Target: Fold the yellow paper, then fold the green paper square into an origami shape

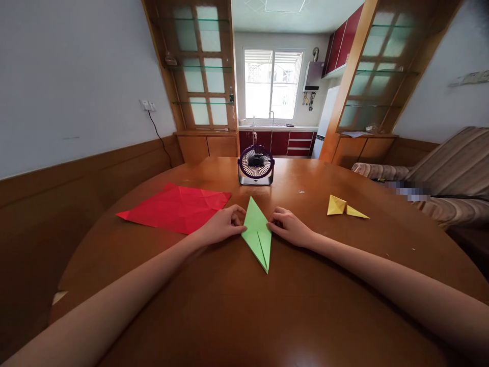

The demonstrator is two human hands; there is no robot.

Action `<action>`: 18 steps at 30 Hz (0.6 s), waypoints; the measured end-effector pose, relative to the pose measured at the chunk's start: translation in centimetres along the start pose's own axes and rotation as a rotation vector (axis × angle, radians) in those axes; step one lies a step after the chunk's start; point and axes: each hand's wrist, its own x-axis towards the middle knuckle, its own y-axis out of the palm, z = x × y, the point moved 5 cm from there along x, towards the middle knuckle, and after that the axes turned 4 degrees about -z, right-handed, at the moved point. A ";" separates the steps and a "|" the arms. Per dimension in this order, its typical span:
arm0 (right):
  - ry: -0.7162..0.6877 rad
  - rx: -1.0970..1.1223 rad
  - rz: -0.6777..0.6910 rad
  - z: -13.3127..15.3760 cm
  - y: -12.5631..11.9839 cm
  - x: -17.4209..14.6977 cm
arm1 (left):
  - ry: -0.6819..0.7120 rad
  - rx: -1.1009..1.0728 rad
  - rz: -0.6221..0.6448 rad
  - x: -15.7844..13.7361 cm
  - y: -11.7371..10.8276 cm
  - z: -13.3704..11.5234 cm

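Between my hands is a green folded paper (256, 232), shaped like a long diamond with a slit running down its lower half. My left hand (225, 224) pinches its left corner between thumb and fingers. On the opposite side, my right hand (289, 227) grips the right corner, fingers curled. The paper's lower tip points toward me and its upper tip toward the fan. Just left of my left hand lies a creased red sheet of paper (175, 208), spread flat. Farther right on the table sits a small yellow folded paper (336, 205) with a pointed tail.
A small purple desk fan (255, 163) stands at the far side of the round wooden table (244, 316). A striped sofa (454, 173) is at the right. Behind are wooden shelves (206, 66) and a kitchen with a window (273, 84).
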 end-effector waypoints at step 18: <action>-0.162 -0.338 -0.074 1.1 0.5 -0.5 | 0.517 0.623 -0.030 -1.3 3.7 -2.0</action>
